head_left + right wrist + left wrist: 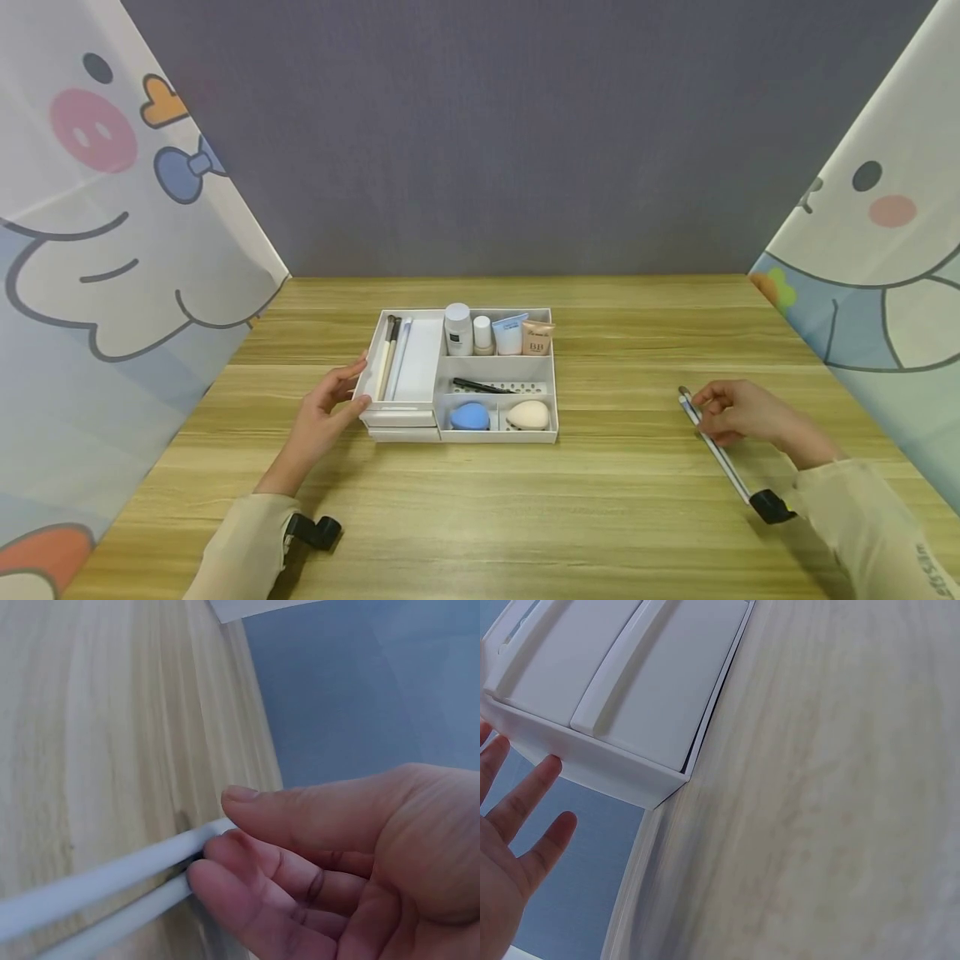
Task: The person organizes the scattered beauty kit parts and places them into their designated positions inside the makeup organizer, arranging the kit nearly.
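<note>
A white organizer box (495, 362) with compartments stands left of the table's middle. Its long left tray (420, 358) holds several thin makeup brushes (388, 357). My left hand (327, 412) rests against the box's left side, its fingers spread and fairly straight along the wall (592, 761). Over on the right, two slim white-handled makeup brushes (723, 460) lie slantwise, close together. My right hand (742, 414) is at their far end, thumb and curled fingers around one white handle (112, 874). Its tip is hidden by the fingers in the right wrist view.
In the box stand a white bottle (458, 332), a small capped bottle (482, 335) and two tubes (510, 335). A black pen-like item (480, 386), a blue sponge (470, 417) and a cream sponge (528, 415) lie in front. A grey panel (517, 150) rises behind the wooden table.
</note>
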Demonstrator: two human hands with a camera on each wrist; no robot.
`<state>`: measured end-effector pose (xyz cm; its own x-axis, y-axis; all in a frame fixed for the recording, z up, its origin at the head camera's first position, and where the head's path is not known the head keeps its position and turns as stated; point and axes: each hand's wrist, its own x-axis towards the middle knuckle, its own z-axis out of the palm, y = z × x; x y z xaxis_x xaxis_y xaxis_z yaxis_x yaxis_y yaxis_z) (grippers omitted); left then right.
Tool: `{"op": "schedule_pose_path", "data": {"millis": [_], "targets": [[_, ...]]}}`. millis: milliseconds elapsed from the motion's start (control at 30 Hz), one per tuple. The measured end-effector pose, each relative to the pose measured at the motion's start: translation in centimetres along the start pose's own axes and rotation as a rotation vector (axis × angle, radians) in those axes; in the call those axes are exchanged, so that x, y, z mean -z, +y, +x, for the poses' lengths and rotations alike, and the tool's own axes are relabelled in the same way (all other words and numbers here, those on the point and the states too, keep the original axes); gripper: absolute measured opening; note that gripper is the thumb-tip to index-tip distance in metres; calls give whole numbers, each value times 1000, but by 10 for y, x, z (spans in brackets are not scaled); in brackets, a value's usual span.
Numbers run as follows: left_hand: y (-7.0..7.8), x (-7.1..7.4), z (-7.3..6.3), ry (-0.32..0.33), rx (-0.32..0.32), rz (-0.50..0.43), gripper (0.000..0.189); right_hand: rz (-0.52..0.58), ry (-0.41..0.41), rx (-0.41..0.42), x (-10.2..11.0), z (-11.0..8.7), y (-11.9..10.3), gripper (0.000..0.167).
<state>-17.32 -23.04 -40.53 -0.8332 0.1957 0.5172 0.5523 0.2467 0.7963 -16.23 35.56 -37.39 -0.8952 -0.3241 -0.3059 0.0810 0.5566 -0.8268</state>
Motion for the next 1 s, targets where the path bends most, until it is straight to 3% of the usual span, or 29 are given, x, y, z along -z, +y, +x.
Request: {"op": "schedule_pose_path", "data": {"millis": [200,533,1000], "targets": [[2,-1,0,11,-3,-10,44,-53,41,3,-4,-2,-1,36],[2,0,-1,20,-3,-9,44,-262,103,-52,-19,1,-12,34],[3,-1,0,26,-5,-13,44,-289,68,-75,-26,2,-17,40]]}}
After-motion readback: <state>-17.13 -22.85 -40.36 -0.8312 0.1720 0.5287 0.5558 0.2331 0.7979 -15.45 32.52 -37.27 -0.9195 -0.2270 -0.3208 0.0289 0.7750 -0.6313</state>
